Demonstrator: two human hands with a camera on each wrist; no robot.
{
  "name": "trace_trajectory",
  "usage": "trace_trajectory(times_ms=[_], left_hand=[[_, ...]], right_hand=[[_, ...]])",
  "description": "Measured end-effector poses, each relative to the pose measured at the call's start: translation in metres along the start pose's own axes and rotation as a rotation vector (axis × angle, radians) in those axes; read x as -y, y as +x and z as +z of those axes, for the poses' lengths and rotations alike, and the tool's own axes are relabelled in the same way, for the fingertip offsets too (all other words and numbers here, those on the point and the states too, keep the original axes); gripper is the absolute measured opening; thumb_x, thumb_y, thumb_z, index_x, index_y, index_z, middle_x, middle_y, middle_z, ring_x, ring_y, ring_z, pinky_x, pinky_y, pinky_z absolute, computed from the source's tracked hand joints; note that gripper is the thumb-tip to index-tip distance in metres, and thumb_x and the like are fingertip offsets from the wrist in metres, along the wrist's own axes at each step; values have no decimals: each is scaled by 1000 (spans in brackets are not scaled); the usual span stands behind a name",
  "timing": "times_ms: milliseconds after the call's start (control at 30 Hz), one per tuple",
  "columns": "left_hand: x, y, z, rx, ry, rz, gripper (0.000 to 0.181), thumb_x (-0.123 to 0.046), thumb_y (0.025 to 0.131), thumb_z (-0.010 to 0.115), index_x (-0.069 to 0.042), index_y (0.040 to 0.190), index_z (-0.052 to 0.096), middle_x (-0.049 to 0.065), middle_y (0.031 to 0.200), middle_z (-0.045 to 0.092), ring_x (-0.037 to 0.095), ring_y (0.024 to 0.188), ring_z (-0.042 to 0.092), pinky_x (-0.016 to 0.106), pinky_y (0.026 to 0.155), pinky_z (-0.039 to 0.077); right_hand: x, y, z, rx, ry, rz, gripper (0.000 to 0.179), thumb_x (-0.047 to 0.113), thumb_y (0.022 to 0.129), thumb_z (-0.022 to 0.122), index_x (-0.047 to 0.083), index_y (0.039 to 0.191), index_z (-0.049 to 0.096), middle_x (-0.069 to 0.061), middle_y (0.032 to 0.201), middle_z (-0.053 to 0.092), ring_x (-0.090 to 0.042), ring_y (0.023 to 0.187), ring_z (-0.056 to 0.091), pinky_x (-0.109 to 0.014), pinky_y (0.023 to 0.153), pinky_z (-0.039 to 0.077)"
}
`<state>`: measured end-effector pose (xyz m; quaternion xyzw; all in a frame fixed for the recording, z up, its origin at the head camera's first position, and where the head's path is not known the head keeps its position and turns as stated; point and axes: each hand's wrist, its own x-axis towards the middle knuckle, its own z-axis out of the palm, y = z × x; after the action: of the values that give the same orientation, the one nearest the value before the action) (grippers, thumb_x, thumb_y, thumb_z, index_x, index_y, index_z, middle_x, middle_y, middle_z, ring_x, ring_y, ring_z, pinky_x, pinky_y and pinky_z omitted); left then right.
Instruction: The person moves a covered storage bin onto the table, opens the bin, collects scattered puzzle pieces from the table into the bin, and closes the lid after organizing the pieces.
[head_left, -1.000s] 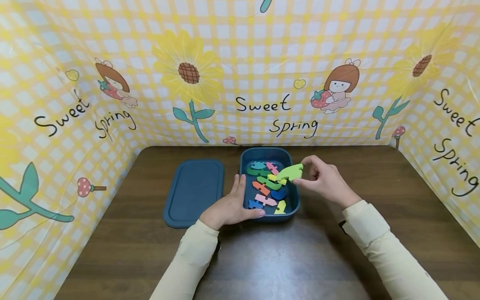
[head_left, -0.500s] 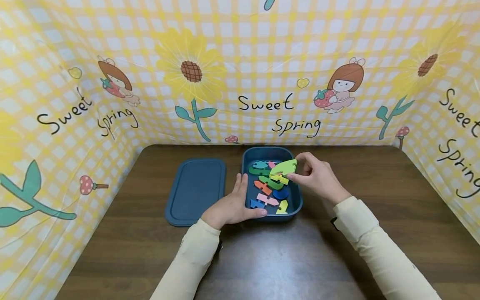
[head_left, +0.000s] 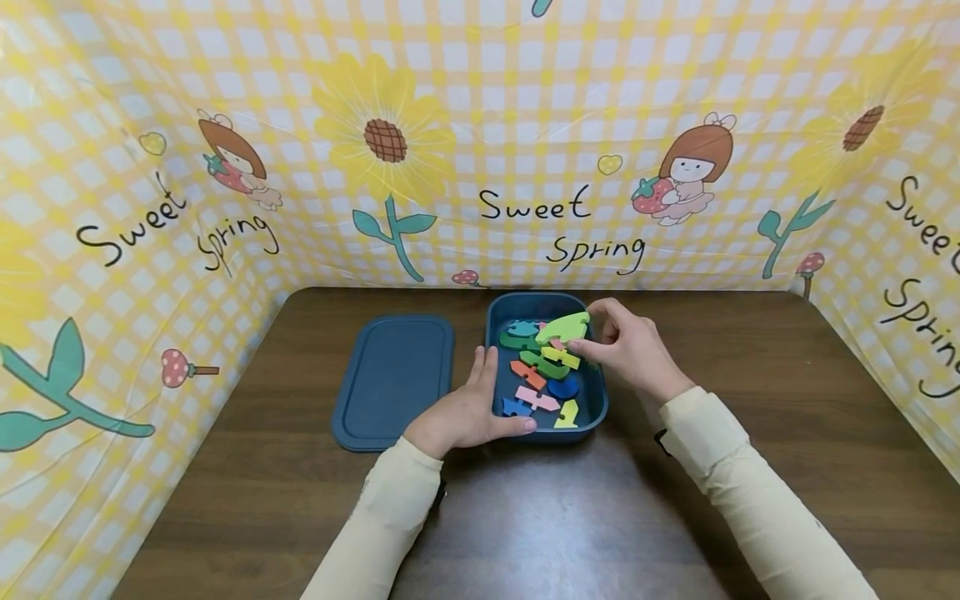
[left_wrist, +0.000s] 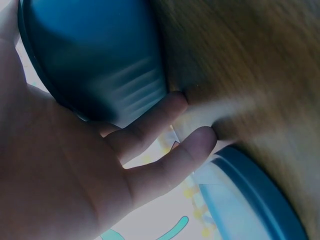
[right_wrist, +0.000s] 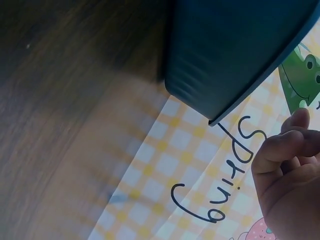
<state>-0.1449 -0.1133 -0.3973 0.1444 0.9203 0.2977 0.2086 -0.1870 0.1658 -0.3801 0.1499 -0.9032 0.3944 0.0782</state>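
A dark blue box (head_left: 534,305) holds several flat, notched, coloured pieces. My right hand (head_left: 636,348) pinches a light green piece (head_left: 566,328) between thumb and index finger over the box's right half. In the right wrist view, a face with eyes and a smile shows on the green piece (right_wrist: 300,77), and the other fingers are curled. My left hand (head_left: 459,414) rests at the box's near left corner, thumb over the front rim and fingers straight along the left side. The left wrist view shows the left fingers (left_wrist: 167,167) extended beside the box wall (left_wrist: 115,65).
Left of the box, its matching blue lid (head_left: 396,379) lies flat on the brown wooden table (head_left: 247,467). Inside the box are an orange piece (head_left: 528,375), a pink piece (head_left: 537,398) and a dark blue round piece (head_left: 562,386). A yellow checked cloth (head_left: 450,100) stands around the table.
My right hand has moved left and slightly away from me, carrying the light green piece from the right rim further over the box. The left hand stays at the box.
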Motion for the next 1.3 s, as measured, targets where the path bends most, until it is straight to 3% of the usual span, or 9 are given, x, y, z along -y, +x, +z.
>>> trace_trajectory(times_ms=[333, 600, 700, 1033, 1200, 1300], left_hand=[[-3, 0, -1, 9, -1, 13, 123, -67, 84, 70, -21, 162, -14, 4, 167, -21, 39, 144, 34, 53, 109, 37], [-6, 1, 0, 5, 2, 14, 123, -67, 84, 70, -21, 162, -14, 3, 167, -21, 40, 143, 35, 53, 107, 40], [-7, 1, 0, 2, 3, 13, 123, -67, 84, 70, -22, 162, -15, 3, 167, -21, 39, 143, 35, 53, 107, 40], [-5, 3, 0, -7, 8, 8, 124, -68, 83, 70, -21, 162, -14, 3, 166, -21, 39, 144, 32, 53, 110, 36], [0, 2, 0, -8, 1, -4, 122, -68, 84, 70, -25, 162, -15, 5, 166, -21, 42, 139, 41, 53, 105, 42], [2, 1, -3, -31, 20, 2, 122, -69, 83, 69, -26, 161, -15, 7, 166, -21, 45, 139, 40, 56, 103, 43]], right_hand=[[3, 6, 1, -1, -23, 39, 54, 45, 88, 79, 15, 128, 57, -9, 74, 53, -26, 64, 51, -35, 52, 40], [5, 9, -2, 200, -180, 208, 91, 54, 84, 79, 7, 150, 37, -12, 90, 59, -28, 81, 56, -41, 70, 51], [5, 7, -4, 214, -179, 230, 91, 50, 86, 79, 7, 152, 34, -11, 87, 59, -28, 80, 55, -39, 68, 51], [12, -3, -11, 181, -186, 191, 79, 47, 92, 73, 11, 152, 37, -8, 86, 60, -24, 73, 56, -35, 60, 49], [20, -11, -14, 149, -212, 115, 67, 45, 95, 69, 12, 149, 45, -7, 82, 59, -24, 69, 55, -36, 58, 48], [25, -17, -17, 127, -241, 58, 65, 46, 95, 69, 12, 147, 48, -8, 92, 61, -25, 79, 57, -42, 66, 50]])
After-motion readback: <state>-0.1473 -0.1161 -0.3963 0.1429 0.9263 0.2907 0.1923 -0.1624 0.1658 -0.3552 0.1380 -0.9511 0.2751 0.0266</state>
